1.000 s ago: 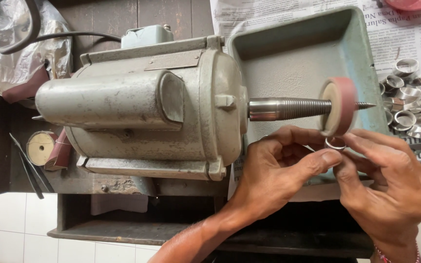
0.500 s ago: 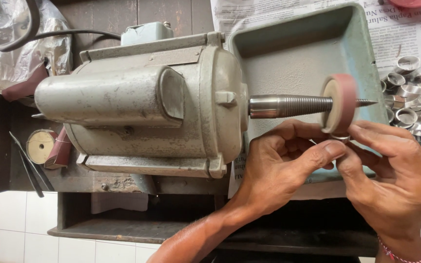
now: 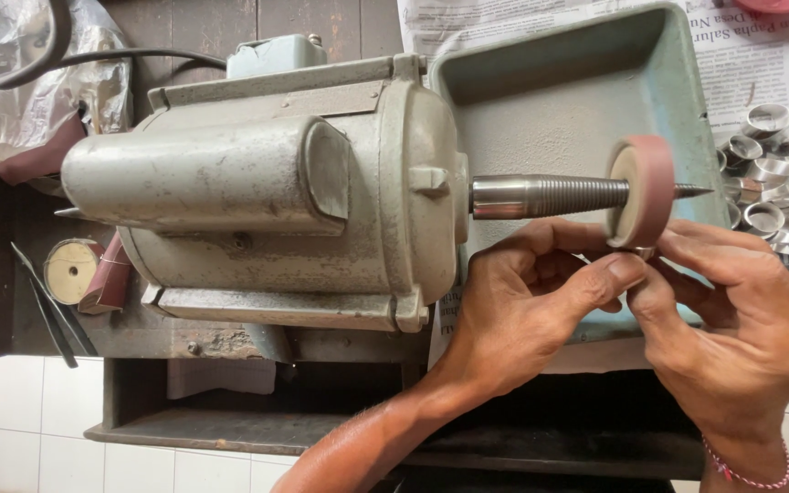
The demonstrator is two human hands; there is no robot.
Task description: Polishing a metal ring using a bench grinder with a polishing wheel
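— While we go from the left, what sits at that end of the bench (image 3: 230,340)?

— Crumpled clear plastic (image 3: 11,55) and a black cable (image 3: 120,57), then a small round disc (image 3: 72,270) beside dark tweezers (image 3: 47,310). Next comes the motor (image 3: 267,192), a heavy grey cast housing, dull and scuffed, with a threaded, tapered steel spindle (image 3: 550,195) pointing right.

— And on the spindle?

— A pink wheel (image 3: 643,190), thick, matte, with a pale felt-like face, over a worn green metal tray (image 3: 577,82).

— Where is the ring?

— Just under the wheel's lower edge, touching or nearly so. The left hand (image 3: 522,310) and right hand (image 3: 741,319) both pinch the small metal ring (image 3: 643,252) between thumbs and fingertips; only a sliver shows.

— How would it handle?

— Light, stiff, smooth, so probably slippery; I'd judge a firm pinch on its edges from both sides suits it best.

— Further right?

— A heap of shiny metal rings (image 3: 778,183), short cut bands, on newspaper (image 3: 760,64).
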